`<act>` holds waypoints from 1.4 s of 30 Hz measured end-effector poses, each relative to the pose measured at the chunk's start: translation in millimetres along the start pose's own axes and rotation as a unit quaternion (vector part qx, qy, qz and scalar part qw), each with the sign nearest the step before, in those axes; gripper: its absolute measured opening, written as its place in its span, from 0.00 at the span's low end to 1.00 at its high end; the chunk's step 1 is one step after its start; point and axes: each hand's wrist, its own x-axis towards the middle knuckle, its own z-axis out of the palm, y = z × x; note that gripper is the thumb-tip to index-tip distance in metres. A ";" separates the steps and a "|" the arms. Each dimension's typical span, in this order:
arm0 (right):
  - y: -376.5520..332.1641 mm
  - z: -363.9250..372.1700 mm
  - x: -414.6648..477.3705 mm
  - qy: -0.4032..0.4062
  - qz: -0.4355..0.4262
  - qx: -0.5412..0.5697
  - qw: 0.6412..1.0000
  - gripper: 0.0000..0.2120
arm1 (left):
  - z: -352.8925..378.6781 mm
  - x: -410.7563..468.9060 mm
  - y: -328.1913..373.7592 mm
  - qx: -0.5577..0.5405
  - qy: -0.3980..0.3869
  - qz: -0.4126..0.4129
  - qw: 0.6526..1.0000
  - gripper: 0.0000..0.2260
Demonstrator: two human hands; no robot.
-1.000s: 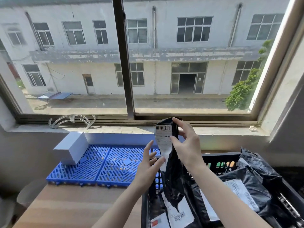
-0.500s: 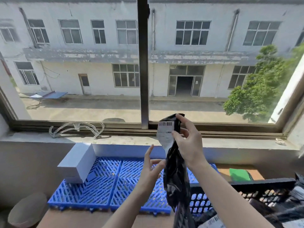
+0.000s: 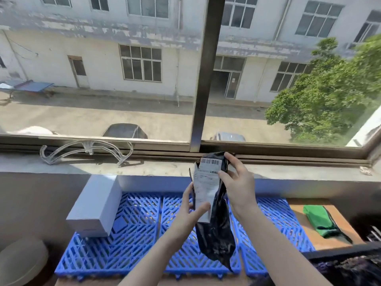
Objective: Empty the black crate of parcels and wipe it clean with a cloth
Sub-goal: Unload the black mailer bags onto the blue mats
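Head view: one black parcel, two hands, one white box, one green cloth, and one black crate with only its rim showing at lower right. The parcel is held in the air above the blue grid mat. Its long axis is near vertical, top toward the window sill, with the white label facing the camera. The left hand pinches the label's lower end, thumb in front. The right hand pinches the top with thumb and forefinger.

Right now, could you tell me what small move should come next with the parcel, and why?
Probably lower the parcel onto the mat, beside the box, and let go. The left hand and right hand hold it in the air over the bare blue grid, clear of the crate, so it looks ready to set down.
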 end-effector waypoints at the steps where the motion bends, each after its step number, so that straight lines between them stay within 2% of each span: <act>1: 4.2 2.6 2.8 0.001 0.005 -0.004 1.000 0.21 | -4.4 4.4 -3.0 0.005 0.008 0.000 1.000 0.35; 4: 22.8 6.1 15.4 0.002 0.020 -0.038 0.999 0.22 | -15.4 16.1 -9.0 0.027 0.044 0.001 0.999 0.40; 6: 37.8 7.9 22.5 -0.018 0.016 -0.098 0.995 0.24 | -22.6 22.4 -13.3 0.049 0.078 0.005 0.996 0.38; 9: 66.3 10.7 23.9 -0.096 -0.002 -0.224 0.970 0.32 | -36.3 34.1 -28.5 0.087 0.137 0.000 0.987 0.32; 11: 92.9 11.9 17.2 -0.125 0.029 -0.254 0.959 0.37 | -47.8 44.2 -44.7 0.093 0.182 -0.013 0.979 0.27; 14: 136.2 14.3 1.4 -0.152 0.121 -0.255 0.947 0.39 | -61.9 53.2 -65.3 0.109 0.208 -0.045 0.971 0.30; 17: 172.7 16.3 -5.8 -0.183 0.174 -0.285 0.925 0.39 | -71.1 59.5 -83.6 0.130 0.207 -0.069 0.967 0.32; 20: 197.8 19.5 -0.2 -0.185 0.199 -0.283 0.920 0.38 | -75.8 65.8 -100.8 0.166 0.197 -0.092 0.962 0.32; 25: 232.9 28.7 20.4 -0.156 0.185 -0.320 0.916 0.34 | -84.3 63.6 -121.8 0.238 0.140 -0.075 0.958 0.31; 29: 248.7 35.7 24.5 -0.208 0.181 -0.346 0.897 0.29 | -96.9 61.2 -136.6 0.300 0.107 -0.064 0.946 0.33; 32: 257.3 34.0 16.5 -0.208 0.159 -0.368 0.892 0.27 | -103.7 60.6 -143.8 0.381 0.085 -0.049 0.919 0.33; 36: 259.8 29.0 -14.2 -0.142 0.098 -0.403 0.899 0.21 | -104.7 51.8 -155.1 0.456 0.139 0.023 0.879 0.25; 39: 268.3 25.6 -36.0 -0.194 0.035 -0.456 0.868 0.21 | -97.1 44.2 -161.9 0.482 0.107 0.023 0.869 0.24; 42: 272.6 26.1 -41.0 -0.260 0.058 -0.471 0.841 0.26 | -95.6 41.9 -169.8 0.517 0.065 0.017 0.853 0.29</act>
